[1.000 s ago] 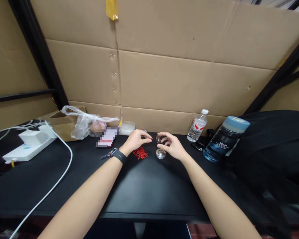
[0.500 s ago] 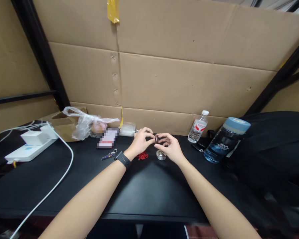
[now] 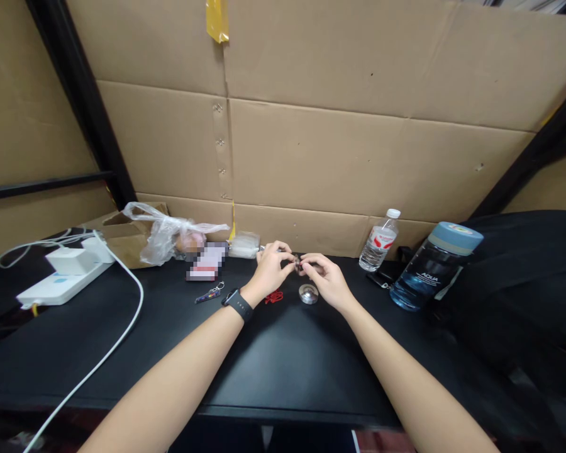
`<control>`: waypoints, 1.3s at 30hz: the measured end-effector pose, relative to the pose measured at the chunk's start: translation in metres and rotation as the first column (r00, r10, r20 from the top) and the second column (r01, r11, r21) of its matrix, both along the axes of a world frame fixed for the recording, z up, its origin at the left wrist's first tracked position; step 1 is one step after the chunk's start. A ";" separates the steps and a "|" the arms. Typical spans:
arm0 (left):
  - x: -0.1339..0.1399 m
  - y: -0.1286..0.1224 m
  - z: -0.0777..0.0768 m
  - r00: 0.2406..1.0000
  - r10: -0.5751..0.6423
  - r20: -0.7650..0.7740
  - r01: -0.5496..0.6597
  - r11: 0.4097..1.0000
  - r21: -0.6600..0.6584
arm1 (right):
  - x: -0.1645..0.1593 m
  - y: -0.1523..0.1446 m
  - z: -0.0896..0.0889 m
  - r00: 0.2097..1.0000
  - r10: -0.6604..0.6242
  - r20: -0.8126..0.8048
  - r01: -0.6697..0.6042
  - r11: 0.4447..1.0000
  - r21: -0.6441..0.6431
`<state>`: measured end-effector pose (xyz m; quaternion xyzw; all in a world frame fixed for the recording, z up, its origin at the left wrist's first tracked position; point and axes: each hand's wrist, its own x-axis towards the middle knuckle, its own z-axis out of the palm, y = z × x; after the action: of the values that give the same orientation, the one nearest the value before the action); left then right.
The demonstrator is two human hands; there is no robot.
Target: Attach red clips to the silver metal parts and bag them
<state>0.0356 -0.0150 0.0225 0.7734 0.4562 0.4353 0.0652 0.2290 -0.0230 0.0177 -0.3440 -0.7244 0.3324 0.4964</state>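
Observation:
Between the fingertips of both hands is a small round metal piece (image 3: 297, 264), dark and shiny, that looks like a yo-yo half. My left hand (image 3: 270, 270), with a black watch on the wrist, pinches its left side. My right hand (image 3: 326, 277) closes its thumb and fingers on the right side, where a bit of red shows. Just below my right hand, a shiny silver round piece (image 3: 308, 294) lies on the black table. A bundled red string (image 3: 274, 297) rests beside it, near my left wrist.
On the left stand a white power strip (image 3: 63, 286) with cable, a cardboard box with a plastic bag (image 3: 163, 236), a blurred-out phone-like item (image 3: 208, 261) and a keychain (image 3: 210, 293). To the right are a water bottle (image 3: 380, 242), a blue-lidded bottle (image 3: 427, 277) and a black bag (image 3: 523, 296).
The held round piece has turned, and my right fingers have drawn in closer on it. The silver piece on the table shows more fully now. The view has shifted slightly.

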 end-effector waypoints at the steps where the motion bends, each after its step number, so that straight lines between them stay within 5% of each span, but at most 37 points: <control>1: -0.001 0.000 -0.001 1.000 -0.010 -0.010 0.010 1.000 -0.008 | 0.001 0.000 0.001 0.998 -0.025 0.060 0.021 0.998 0.060; 9: -0.002 0.007 -0.013 0.991 -0.130 -0.031 0.128 0.989 -0.078 | 0.001 -0.001 -0.001 0.943 -0.161 0.290 0.072 0.953 0.295; 21: -0.003 0.014 -0.016 0.979 -0.182 0.087 0.190 0.978 -0.088 | 0.001 0.000 -0.006 0.945 -0.148 0.292 0.066 0.960 0.272; 31: -0.004 0.012 -0.014 0.974 -0.225 -0.007 0.223 0.969 -0.107 | 0.005 0.004 -0.005 0.948 -0.097 0.305 0.013 0.963 0.269; 36: -0.003 0.005 -0.001 0.962 -0.195 0.190 0.209 0.976 -0.057 | 0.005 0.004 -0.006 0.920 -0.136 0.367 0.036 0.963 0.268; 39: -0.005 0.000 0.000 0.975 -0.215 0.057 0.220 0.970 -0.104 | 0.005 0.002 -0.006 0.916 -0.122 0.381 0.025 0.968 0.251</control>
<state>0.0303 -0.0146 0.0227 0.8039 0.3902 0.4174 0.1653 0.2338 -0.0207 0.0115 -0.3680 -0.8307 0.1470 0.3909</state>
